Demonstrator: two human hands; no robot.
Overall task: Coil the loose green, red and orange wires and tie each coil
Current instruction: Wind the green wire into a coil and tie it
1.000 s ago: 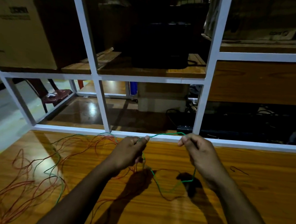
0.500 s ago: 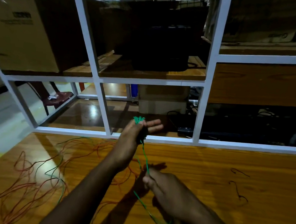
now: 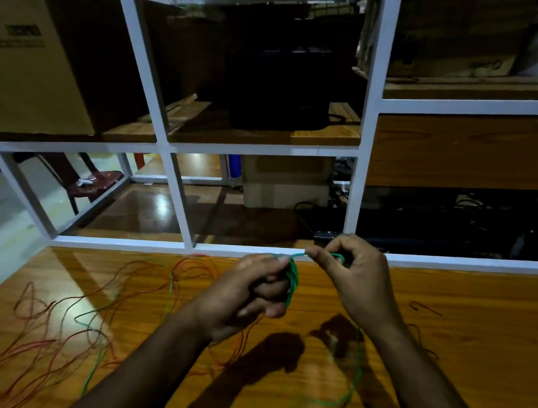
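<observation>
Here, left hand (image 3: 245, 298) grips green wire (image 3: 292, 280) coil; right hand (image 3: 352, 276) pinches its strand (w/ slack trailing over wooden table (image 3: 464, 349)), red/orange wires (image 3: 47, 345) loose nearby.

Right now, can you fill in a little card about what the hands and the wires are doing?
left hand: left hand grips a small bundle of green wire
right hand: right hand pinches the same green wire just beside the bundle
loose end: the green wire trails down in a loop over the wooden table
other wires: red and orange wires lie loose and tangled on the table, to the left
tied coils: none visible
behind: white shelf frame, cardboard box
</observation>
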